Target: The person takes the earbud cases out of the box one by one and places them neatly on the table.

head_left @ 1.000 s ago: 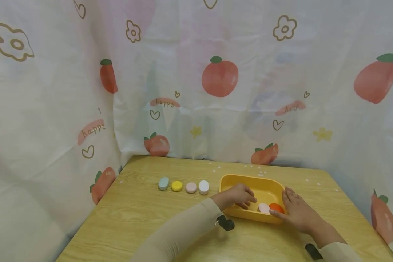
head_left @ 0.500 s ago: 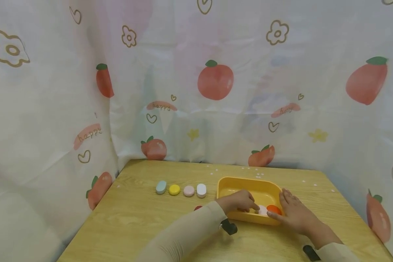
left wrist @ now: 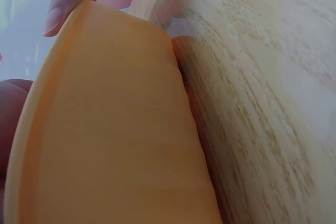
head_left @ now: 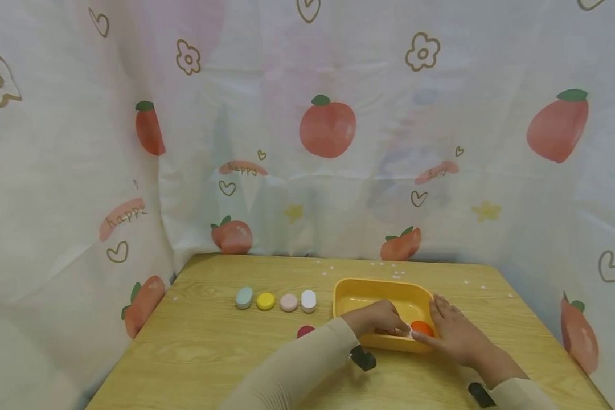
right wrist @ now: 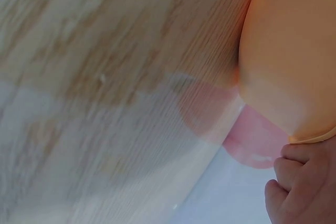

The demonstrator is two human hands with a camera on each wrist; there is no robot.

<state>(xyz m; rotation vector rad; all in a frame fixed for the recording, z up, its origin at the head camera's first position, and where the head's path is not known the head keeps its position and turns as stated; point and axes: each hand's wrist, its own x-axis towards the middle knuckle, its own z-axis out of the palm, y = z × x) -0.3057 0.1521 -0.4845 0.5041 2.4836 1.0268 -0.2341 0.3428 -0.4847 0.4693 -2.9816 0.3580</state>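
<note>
My left hand reaches over the near side of a yellow-orange plastic tray, its fingers curled down inside. Its fingertips pinch a small pale pink rounded piece, mostly hidden by the fingers. Right beside that piece lies a bright orange round one. My right hand rests on the tray's right end with fingers straight along the rim and the thumb over the near corner. From the left wrist view, the tray's outer wall fills the middle, with fingers behind its rim.
Left of the tray a row of small rounded pieces stands on the wooden table: pale green, yellow, pink and white. A dark red piece shows beside my left sleeve. A printed curtain surrounds the table.
My left hand has moved rightward inside the tray and taken hold of the pale pink piece. The dark red piece has come into view beside the sleeve. My right hand stays on the rim.
</note>
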